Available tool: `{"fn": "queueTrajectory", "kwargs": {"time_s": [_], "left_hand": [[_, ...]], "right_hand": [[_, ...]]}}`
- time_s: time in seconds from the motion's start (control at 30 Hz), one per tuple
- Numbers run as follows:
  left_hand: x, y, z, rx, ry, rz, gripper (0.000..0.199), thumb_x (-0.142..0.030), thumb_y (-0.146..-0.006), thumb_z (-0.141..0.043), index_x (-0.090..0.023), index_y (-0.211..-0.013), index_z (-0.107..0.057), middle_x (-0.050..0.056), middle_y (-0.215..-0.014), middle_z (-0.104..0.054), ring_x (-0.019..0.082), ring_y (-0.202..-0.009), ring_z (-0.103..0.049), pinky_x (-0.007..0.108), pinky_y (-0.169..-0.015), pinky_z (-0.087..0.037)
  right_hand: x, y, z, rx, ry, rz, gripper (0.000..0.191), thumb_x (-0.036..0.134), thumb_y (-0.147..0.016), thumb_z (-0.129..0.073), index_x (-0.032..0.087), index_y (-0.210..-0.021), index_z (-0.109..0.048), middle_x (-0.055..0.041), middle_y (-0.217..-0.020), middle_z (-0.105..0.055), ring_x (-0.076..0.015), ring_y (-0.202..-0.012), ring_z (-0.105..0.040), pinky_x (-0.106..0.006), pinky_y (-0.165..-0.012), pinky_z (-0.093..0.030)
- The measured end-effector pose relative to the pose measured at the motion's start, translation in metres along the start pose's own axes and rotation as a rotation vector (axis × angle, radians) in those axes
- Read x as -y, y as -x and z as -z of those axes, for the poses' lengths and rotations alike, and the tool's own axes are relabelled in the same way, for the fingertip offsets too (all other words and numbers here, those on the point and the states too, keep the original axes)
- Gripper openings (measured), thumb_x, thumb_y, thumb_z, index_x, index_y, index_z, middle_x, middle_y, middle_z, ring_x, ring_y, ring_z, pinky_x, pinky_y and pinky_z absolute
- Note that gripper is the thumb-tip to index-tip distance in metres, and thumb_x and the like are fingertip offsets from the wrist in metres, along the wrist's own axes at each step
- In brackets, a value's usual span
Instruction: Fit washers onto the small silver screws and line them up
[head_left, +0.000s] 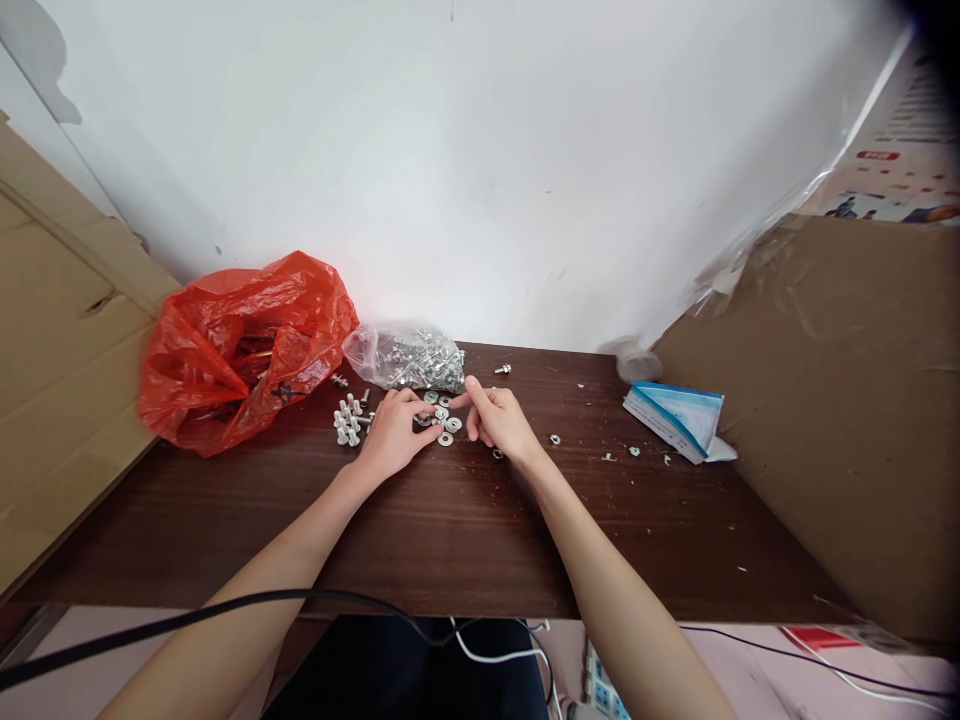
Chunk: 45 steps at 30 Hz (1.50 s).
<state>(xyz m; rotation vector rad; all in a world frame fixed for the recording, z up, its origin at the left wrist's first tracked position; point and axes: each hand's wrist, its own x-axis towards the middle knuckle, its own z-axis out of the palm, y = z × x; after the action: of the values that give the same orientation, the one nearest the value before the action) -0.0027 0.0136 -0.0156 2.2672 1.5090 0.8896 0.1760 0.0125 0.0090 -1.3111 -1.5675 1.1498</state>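
Observation:
Several flat silver washers [445, 439] lie in a loose cluster between my two hands on the dark brown table [450, 540]. At the cluster's left edge is my left hand [391, 432], palm down, with thumb and fingers apart around the nearest washers. My right hand [501, 418] reaches in from the other side, its index finger stretched toward the washers, thumb raised and the other fingers curled loosely. I see nothing held in either hand. Just left of my left hand stands a tight group of bolts [347, 424], partly hidden behind it.
A clear bag of small metal fasteners [424, 360] rests against the wall, beside a red plastic bag [247, 350]. A loose bolt [502, 369] and a nut [555, 440] lie on the table. To the right are a blue-and-white packet [675, 418] and a cardboard box [840, 400].

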Motion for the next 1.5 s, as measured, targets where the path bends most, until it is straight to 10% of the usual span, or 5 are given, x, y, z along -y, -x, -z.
{"fn": "queueTrajectory", "kwargs": {"time_s": [0.37, 0.57, 0.83, 1.2, 1.5], "left_hand": [[0.0006, 0.0003, 0.0006, 0.012, -0.021, -0.009, 0.019, -0.030, -0.077, -0.067, -0.018, -0.091, -0.072, 0.005, -0.086, -0.059, 0.022, -0.088, -0.051, 0.037, -0.084, -0.043], [0.0007, -0.0002, 0.0002, 0.008, -0.016, -0.007, 0.017, -0.029, -0.076, -0.067, -0.019, -0.089, -0.072, 0.005, -0.086, -0.060, 0.023, -0.089, -0.051, 0.038, -0.084, -0.043], [-0.0003, 0.0000, 0.0004, 0.002, -0.021, -0.003, 0.019, -0.031, -0.076, -0.067, -0.019, -0.090, -0.072, 0.005, -0.086, -0.060, 0.023, -0.088, -0.052, 0.038, -0.083, -0.043], [-0.0039, -0.0004, 0.0032, 0.016, -0.015, 0.004, 0.014, -0.028, -0.075, -0.068, -0.021, -0.087, -0.073, 0.004, -0.083, -0.059, 0.022, -0.087, -0.052, 0.037, -0.082, -0.043], [-0.0018, -0.0004, 0.0015, 0.012, -0.011, -0.003, 0.016, -0.028, -0.076, -0.068, -0.019, -0.088, -0.072, 0.004, -0.084, -0.060, 0.022, -0.087, -0.052, 0.037, -0.083, -0.043]], "right_hand": [[0.0048, 0.0006, 0.0021, -0.005, -0.131, -0.075, 0.067, 0.065, -0.087, -0.040, 0.009, -0.063, -0.068, -0.0005, -0.036, -0.051, -0.0046, -0.027, -0.032, -0.020, -0.032, -0.024], [0.0046, 0.0033, -0.0027, 0.172, -0.175, -0.111, 0.060, 0.060, -0.090, -0.041, 0.009, -0.114, -0.061, 0.0010, -0.043, -0.059, -0.0062, -0.028, -0.035, -0.018, -0.032, -0.024], [0.0015, 0.0009, -0.0008, 0.072, -0.086, -0.112, 0.070, 0.063, -0.089, -0.037, 0.012, -0.050, -0.064, -0.0007, -0.033, -0.048, -0.0044, -0.027, -0.033, -0.020, -0.033, -0.025], [-0.0003, 0.0010, -0.0056, 0.112, -0.114, -0.113, 0.059, 0.060, -0.088, -0.043, 0.008, -0.100, -0.067, 0.0016, -0.039, -0.055, -0.0056, -0.028, -0.034, -0.018, -0.032, -0.024], [-0.0026, -0.0024, 0.0020, 0.036, -0.063, -0.070, 0.063, 0.061, -0.088, -0.042, 0.011, -0.059, -0.068, 0.0012, -0.035, -0.048, -0.0045, -0.029, -0.032, -0.019, -0.035, -0.026]]}}
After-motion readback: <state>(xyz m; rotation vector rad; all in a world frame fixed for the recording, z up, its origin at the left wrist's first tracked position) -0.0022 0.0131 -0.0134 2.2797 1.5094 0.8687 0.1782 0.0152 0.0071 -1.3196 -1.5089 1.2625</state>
